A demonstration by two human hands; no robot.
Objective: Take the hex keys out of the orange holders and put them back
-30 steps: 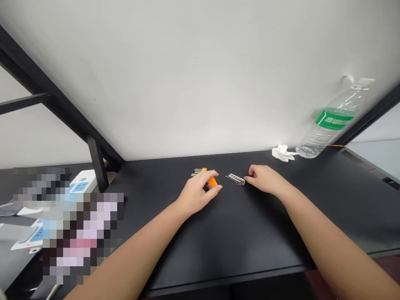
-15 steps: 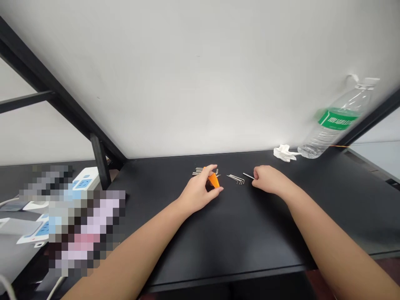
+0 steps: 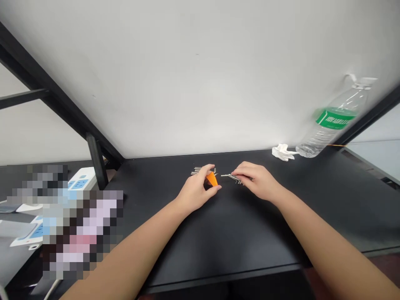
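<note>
While the orange holder [image 3: 212, 179] sat pinched between the thumb and fingers of the left hand [image 3: 196, 192] near the middle of the black surface [image 3: 250, 233], one thin metal hex key [image 3: 227, 175] pointed its tip toward it, just short of touching. Half a second before, that key had been out to the right of the loose hex keys [image 3: 237, 180]; now the right hand [image 3: 258, 182] had carried it leftward over them, so the small pile lay partly hidden under its fingers. The right fingers were closed on the key's far end. More hex keys [image 3: 197, 170] stuck out behind the left hand, where they had been earlier. Well apart at the back right lay a crumpled white tissue [image 3: 283, 152] beside a clear water bottle [image 3: 333, 121] against the white wall [image 3: 200, 75].
</note>
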